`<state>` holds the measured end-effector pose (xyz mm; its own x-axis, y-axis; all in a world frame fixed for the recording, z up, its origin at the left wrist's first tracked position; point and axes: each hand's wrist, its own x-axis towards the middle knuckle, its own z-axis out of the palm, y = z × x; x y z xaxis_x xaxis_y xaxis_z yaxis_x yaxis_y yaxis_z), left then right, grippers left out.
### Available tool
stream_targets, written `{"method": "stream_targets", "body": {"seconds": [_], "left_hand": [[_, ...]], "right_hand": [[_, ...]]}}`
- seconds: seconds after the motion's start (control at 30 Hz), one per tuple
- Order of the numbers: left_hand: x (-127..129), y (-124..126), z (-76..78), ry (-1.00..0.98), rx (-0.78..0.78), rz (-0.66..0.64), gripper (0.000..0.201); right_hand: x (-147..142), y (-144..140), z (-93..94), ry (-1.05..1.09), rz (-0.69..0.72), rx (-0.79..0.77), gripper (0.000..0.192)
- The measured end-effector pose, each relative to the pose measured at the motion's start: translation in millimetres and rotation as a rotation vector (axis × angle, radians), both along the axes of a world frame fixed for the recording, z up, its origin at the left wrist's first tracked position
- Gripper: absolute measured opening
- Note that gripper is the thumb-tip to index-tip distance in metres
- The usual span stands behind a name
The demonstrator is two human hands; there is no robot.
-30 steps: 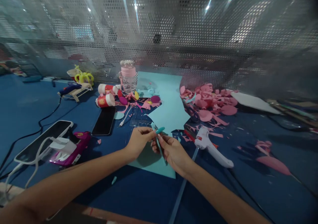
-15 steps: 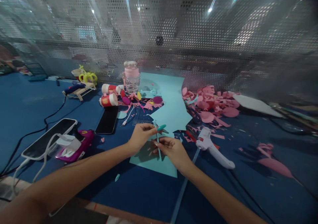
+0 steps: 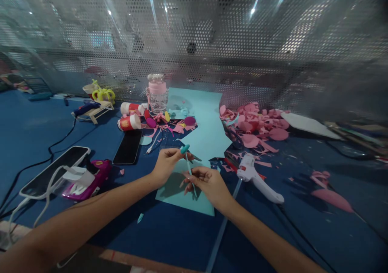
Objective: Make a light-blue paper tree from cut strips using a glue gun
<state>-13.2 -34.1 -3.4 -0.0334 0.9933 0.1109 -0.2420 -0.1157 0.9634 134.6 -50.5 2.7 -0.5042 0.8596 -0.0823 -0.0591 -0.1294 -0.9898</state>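
My left hand (image 3: pixel 166 164) is closed in a pinch at the upper end of a thin pale-blue strip (image 3: pixel 189 166), where a small teal leaf-shaped piece (image 3: pixel 184 148) sits at the thumb. A dark pointed thing (image 3: pixel 196 158) juts out beside those fingers; its kind is unclear. Lower down, my right hand (image 3: pixel 209 181) pinches the same strip between thumb and fingers, and the strip's lower end shows below. Both hands are above a light teal sheet (image 3: pixel 182 203) lying on the blue table. A larger teal sheet (image 3: pixel 209 123) lies just beyond.
A white glue gun (image 3: pixel 257 180) lies right of my hands, and pink cut pieces (image 3: pixel 254 123) are heaped behind it. To the left are a black phone (image 3: pixel 127 148), paper cups (image 3: pixel 129 122), a white-cased phone (image 3: pixel 57 170) and a purple pouch (image 3: pixel 98 180). A pink-lidded bottle (image 3: pixel 157 93) stands at the back.
The teal piece at my left thumb has shifted left and upward, and the strip now leans more to the left. My right hand keeps its pinch, with its lower fingers spread a little more.
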Motion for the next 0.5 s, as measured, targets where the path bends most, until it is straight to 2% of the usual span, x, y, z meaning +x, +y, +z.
{"method": "stream_targets", "body": {"seconds": [0.2, 0.5], "left_hand": [[0.5, -1.2, -2.3, 0.034, -0.011, 0.046, 0.035], [3.5, -6.2, 3.4, 0.093, -0.022, 0.093, 0.034]], "right_hand": [[-1.4, -0.3, 2.1, -0.014, -0.018, -0.007, 0.026], [-1.0, -1.5, 3.4, -0.033, -0.012, 0.028, 0.024]]}}
